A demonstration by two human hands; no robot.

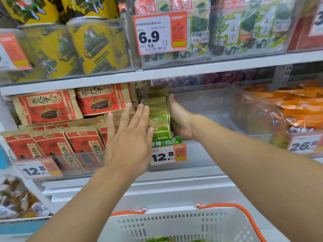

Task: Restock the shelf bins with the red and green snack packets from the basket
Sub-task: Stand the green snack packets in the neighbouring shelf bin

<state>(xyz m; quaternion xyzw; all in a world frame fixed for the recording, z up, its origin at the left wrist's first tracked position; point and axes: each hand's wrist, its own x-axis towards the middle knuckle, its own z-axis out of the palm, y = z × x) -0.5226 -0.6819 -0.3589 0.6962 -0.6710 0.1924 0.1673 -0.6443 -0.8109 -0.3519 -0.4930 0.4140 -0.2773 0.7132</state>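
I see both hands up at the middle shelf, flanking a row of green snack packets (159, 117) that stands on edge in the left end of a clear plastic bin (227, 109) at the centre of the frame. My left hand (130, 137) is spread wide, fingers straight and apart, palm toward the shelf; its fingertips lie against the left side of the green row, and it holds nothing. My right hand (180, 117) is flat with fingers straight and together, reaching into the bin just right of the green row, its palm side against the packets' right edge; it too grips nothing. The green row sits between the two hands, touching or nearly touching both. To the left of centre, the red snack packets (52, 135) fill the neighbouring bin, some lying face-up in the back and others standing in front behind the clear front wall, partly covered by my left hand and wrist. A green "NO SUGAR" tag and a price label reading 12.8 (167, 154) hang on the bin front just below the green packets. At the bottom of the frame the white basket (174, 226) with orange handles sits below my forearms; a sliver of green shows at its lower edge, too little to identify. Orange packets (297, 105) fill the bin at the right edge.
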